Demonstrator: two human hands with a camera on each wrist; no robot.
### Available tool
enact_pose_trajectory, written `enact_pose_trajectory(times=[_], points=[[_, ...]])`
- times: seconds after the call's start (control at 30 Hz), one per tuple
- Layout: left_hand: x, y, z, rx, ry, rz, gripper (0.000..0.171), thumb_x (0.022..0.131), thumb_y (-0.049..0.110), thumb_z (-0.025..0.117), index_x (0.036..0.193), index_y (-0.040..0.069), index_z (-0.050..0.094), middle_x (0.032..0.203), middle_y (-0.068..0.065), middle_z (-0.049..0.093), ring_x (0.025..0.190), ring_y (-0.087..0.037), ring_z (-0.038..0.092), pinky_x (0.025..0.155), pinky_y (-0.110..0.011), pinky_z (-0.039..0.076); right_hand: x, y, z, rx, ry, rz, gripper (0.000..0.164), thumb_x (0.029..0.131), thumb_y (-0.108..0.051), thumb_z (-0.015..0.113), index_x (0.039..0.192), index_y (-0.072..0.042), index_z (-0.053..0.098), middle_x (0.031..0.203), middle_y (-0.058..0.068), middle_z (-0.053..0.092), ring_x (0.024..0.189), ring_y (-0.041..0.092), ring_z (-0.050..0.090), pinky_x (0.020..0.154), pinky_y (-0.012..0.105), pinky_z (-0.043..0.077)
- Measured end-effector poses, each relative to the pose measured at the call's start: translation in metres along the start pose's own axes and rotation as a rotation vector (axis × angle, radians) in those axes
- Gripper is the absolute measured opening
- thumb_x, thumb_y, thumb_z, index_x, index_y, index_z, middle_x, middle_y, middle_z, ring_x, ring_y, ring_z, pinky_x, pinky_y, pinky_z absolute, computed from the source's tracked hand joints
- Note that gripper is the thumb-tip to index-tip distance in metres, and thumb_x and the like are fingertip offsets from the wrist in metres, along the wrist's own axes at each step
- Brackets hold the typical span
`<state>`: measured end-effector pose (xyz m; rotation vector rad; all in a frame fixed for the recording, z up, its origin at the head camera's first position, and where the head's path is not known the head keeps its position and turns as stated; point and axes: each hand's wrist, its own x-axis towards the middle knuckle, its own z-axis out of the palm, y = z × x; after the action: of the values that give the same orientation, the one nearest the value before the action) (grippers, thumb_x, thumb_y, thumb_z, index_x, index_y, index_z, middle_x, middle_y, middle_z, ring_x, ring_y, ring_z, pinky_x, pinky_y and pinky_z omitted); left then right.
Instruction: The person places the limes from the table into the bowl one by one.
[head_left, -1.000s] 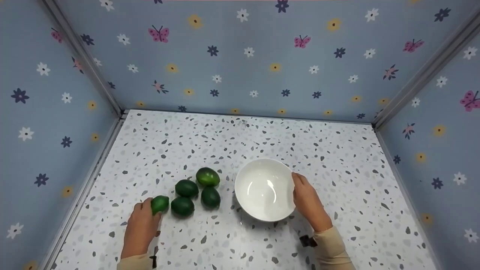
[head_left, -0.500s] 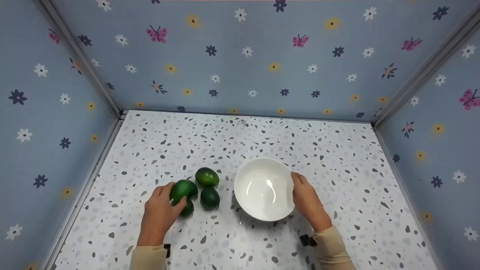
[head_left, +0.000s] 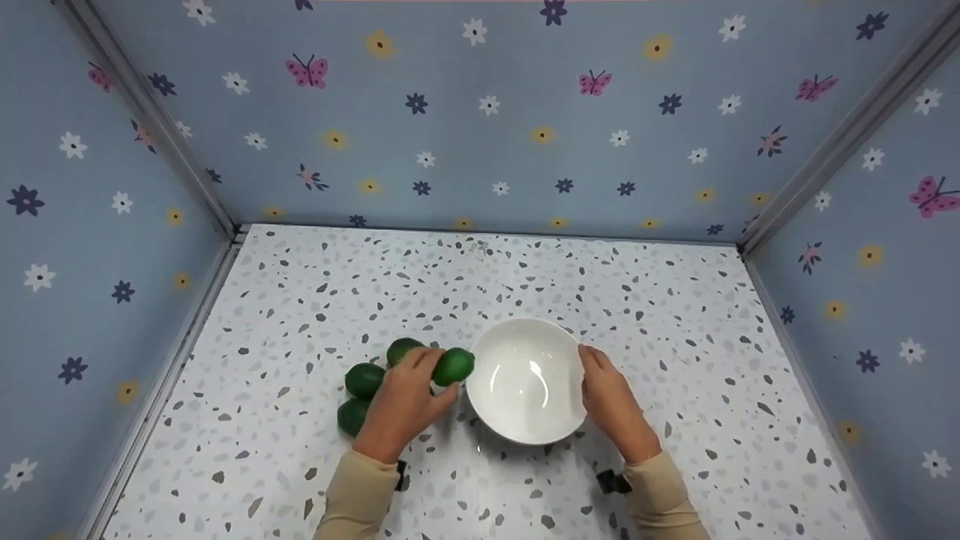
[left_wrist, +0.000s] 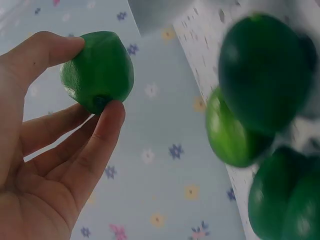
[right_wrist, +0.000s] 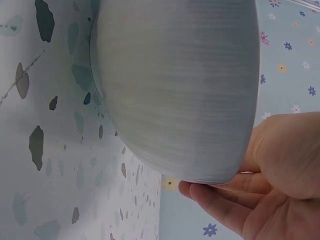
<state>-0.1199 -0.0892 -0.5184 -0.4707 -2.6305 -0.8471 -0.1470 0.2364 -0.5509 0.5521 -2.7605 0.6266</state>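
Note:
My left hand (head_left: 409, 401) pinches a green lime (head_left: 454, 367) between thumb and fingertips, right at the left rim of a white bowl (head_left: 525, 386). In the left wrist view the thumb presses one side of the lime and the fingertips the other. On the right, my right hand (head_left: 615, 401) grips the bowl's edge; in the right wrist view its fingers (right_wrist: 220, 205) lie against the outer wall near the rim. Behind and beside the left hand are more limes (head_left: 365, 381), partly covered by it. The bowl's inside shows only bare white.
The bowl and limes are on a white speckled tabletop (head_left: 480, 285). Blue panels with flowers and butterflies (head_left: 480, 112) wall it in at the back and both sides, with grey metal strips (head_left: 172, 142) in the corners.
My left hand has carried the lime from the far left, over the other limes, to the bowl's left rim. The right hand and the bowl have stayed in place.

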Motion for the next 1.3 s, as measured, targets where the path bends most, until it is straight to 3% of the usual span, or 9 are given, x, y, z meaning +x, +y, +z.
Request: enact_pose_trajectory(times=[0.3,0.5,0.7,0.93,1.13,1.3], points=[[0.015,0.024,0.026,0.004,-0.03,0.174,0.04,0.081,0.022,0.079,0.111,-0.002,0.069,0.103,-0.013,0.065,0.091,-0.026,0.065,0.078,-0.037,0.057,0.0,0.001,0.002,-0.017,0.007,0.003,0.045,0.091,0.016,0.054,0.136,0.012,0.051,0.127,0.028,0.056,0.116,0.042,0.059,0.094,0.045,0.052],[0.025,0.041,0.047,0.026,-0.163,0.224,0.034,0.083,0.022,0.078,0.107,0.0,0.068,0.097,-0.01,0.063,0.082,-0.021,0.059,0.071,-0.033,0.054,0.0,0.003,0.002,-0.031,0.029,-0.012,0.045,0.09,0.017,0.055,0.135,0.012,0.051,0.126,0.028,0.057,0.114,0.042,0.06,0.093,0.046,0.053],[0.032,0.051,0.07,0.078,-0.341,0.201,0.028,0.084,0.023,0.077,0.099,0.002,0.068,0.089,-0.006,0.059,0.075,-0.016,0.052,0.064,-0.029,0.048,-0.001,0.002,0.004,-0.015,0.026,-0.026,0.046,0.09,0.017,0.053,0.135,0.012,0.052,0.125,0.028,0.057,0.113,0.043,0.061,0.093,0.047,0.053],[0.033,0.051,0.087,0.089,-0.461,0.144,0.025,0.083,0.018,0.078,0.1,0.002,0.069,0.087,-0.005,0.057,0.074,-0.016,0.054,0.067,-0.03,0.051,-0.001,0.001,0.005,0.0,0.033,-0.035,0.045,0.09,0.017,0.054,0.135,0.011,0.052,0.124,0.027,0.058,0.112,0.043,0.061,0.091,0.048,0.053],[0.034,0.05,0.093,0.098,-0.527,0.099,0.022,0.082,0.015,0.079,0.099,0.003,0.069,0.087,-0.005,0.058,0.076,-0.017,0.056,0.069,-0.031,0.052,0.0,0.0,0.002,0.005,0.009,-0.004,0.047,0.091,0.016,0.053,0.137,0.011,0.051,0.127,0.027,0.057,0.113,0.043,0.061,0.093,0.048,0.052],[0.035,0.051,0.093,0.092,-0.524,0.109,0.024,0.082,0.015,0.079,0.099,0.002,0.068,0.087,-0.005,0.057,0.074,-0.017,0.054,0.068,-0.03,0.051,0.0,0.001,0.001,0.003,0.019,-0.012,0.046,0.09,0.017,0.053,0.135,0.011,0.052,0.126,0.028,0.058,0.112,0.043,0.061,0.091,0.049,0.053]])
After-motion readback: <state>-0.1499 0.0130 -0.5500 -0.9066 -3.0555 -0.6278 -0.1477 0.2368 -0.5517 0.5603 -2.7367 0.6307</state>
